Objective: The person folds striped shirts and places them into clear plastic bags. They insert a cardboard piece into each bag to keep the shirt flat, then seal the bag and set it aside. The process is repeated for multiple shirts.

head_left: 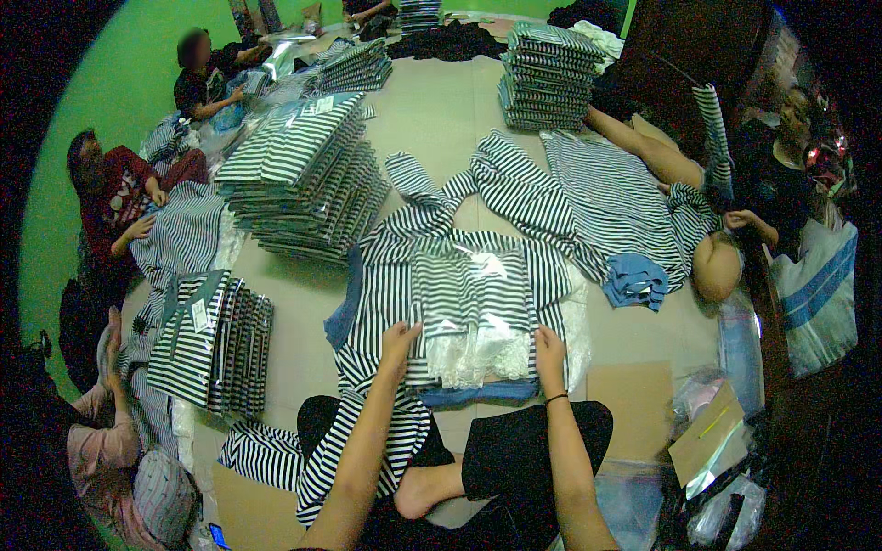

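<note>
Both hands hold the clear bag (473, 312) by its near edge. The left hand (400, 344) pinches the left corner, and the right hand (549, 354) pinches the right corner. A folded striped shirt (469, 289) sits inside the bag. The bag lies on an open striped shirt (386, 275) on the floor (441, 119), just past the person's crossed legs. To do this well, I think both hands should pull evenly, so the shirt stays flat and square. Left of the bag stands a big pile of packed shirts (303, 174). Right of the bag lies a blue cloth (636, 280).
</note>
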`<state>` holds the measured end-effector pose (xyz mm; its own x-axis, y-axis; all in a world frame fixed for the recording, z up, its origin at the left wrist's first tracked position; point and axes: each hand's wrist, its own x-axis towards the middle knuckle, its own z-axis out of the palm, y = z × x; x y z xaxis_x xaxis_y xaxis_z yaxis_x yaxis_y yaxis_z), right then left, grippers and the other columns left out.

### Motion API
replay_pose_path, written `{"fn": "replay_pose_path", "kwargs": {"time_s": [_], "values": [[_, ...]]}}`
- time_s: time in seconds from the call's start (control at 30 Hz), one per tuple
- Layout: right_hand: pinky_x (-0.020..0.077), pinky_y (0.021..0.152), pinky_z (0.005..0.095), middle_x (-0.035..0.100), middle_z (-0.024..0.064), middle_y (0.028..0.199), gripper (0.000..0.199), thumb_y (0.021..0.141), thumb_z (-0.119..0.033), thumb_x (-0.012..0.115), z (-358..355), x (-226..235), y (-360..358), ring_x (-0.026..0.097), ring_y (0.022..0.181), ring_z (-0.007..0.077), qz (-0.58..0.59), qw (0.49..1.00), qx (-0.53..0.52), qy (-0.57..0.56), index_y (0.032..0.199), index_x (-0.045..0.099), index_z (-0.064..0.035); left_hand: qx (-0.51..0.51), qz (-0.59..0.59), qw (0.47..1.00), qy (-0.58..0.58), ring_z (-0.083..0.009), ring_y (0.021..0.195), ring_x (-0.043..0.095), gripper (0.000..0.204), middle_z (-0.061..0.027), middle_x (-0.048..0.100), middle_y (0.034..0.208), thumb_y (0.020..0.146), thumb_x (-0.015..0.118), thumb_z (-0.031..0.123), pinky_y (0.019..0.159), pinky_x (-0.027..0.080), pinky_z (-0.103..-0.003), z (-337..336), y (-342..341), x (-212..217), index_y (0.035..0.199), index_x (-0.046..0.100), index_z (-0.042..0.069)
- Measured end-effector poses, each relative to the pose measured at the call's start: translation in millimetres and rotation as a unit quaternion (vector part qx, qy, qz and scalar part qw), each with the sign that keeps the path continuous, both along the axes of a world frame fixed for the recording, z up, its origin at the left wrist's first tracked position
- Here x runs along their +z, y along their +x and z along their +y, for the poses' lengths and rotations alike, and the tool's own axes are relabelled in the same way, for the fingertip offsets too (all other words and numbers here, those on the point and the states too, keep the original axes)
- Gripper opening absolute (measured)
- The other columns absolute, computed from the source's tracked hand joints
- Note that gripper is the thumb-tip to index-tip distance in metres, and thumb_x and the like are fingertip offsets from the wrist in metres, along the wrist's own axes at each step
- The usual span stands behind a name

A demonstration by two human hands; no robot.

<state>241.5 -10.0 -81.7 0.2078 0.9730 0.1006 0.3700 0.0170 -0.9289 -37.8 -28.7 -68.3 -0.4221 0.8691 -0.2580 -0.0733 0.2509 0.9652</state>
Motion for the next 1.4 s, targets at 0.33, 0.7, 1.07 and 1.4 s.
{"fn": "replay_pose_path", "kwargs": {"time_s": [0.33, 0.7, 1.07, 1.4], "values": [[0.0432, 0.065, 0.0384, 0.057, 0.0192, 0.075, 0.029, 0.071, -0.026, 0.045, -24, -28, 42, 0.055, 0.071, 0.0335, -0.183, 0.922, 0.171, -0.294, 0.070, 0.059, -0.0008, -0.186, -0.023, 0.966, -0.177, -0.0140, 0.052, 0.050, 0.020, -0.0081, 0.054, 0.063, 0.076, 0.054, 0.017, 0.044, 0.042, -0.025, -47, -46, -27, 0.073, 0.056, -0.002], [0.0389, 0.042, 0.0208, 0.052, 0.0023, 0.066, 0.013, 0.079, -0.018, 0.052, -38, 27, 18, 0.047, 0.054, 0.0099, 0.421, 0.851, 0.105, -0.295, 0.076, 0.052, -0.0051, -0.296, 0.133, 0.945, -0.050, -0.0117, 0.049, 0.051, 0.025, -0.0059, 0.055, 0.060, 0.082, 0.044, 0.019, 0.044, 0.042, -0.021, -48, -38, 19, 0.070, 0.055, 0.000], [0.0425, 0.060, 0.0169, 0.054, -0.0005, 0.073, 0.014, 0.082, -0.017, 0.049, -72, 287, 15, 0.051, 0.067, 0.0080, 0.483, 0.858, 0.175, 0.028, 0.090, 0.053, -0.0048, -0.286, -0.211, 0.908, 0.223, -0.0125, 0.063, 0.053, 0.020, -0.0034, 0.054, 0.071, 0.078, 0.053, 0.021, 0.058, 0.045, -0.024, -43, -75, 301, 0.083, 0.053, 0.002], [0.0437, 0.058, 0.0221, 0.049, 0.0018, 0.068, 0.027, 0.084, -0.026, 0.044, -1, 278, -8, 0.046, 0.058, 0.0082, 0.488, 0.862, 0.135, 0.021, 0.087, 0.053, -0.0011, -0.162, -0.191, 0.954, 0.167, -0.0150, 0.070, 0.054, 0.022, -0.0065, 0.054, 0.077, 0.076, 0.057, 0.020, 0.063, 0.046, -0.024, -15, -61, 290, 0.086, 0.053, 0.001]]}}
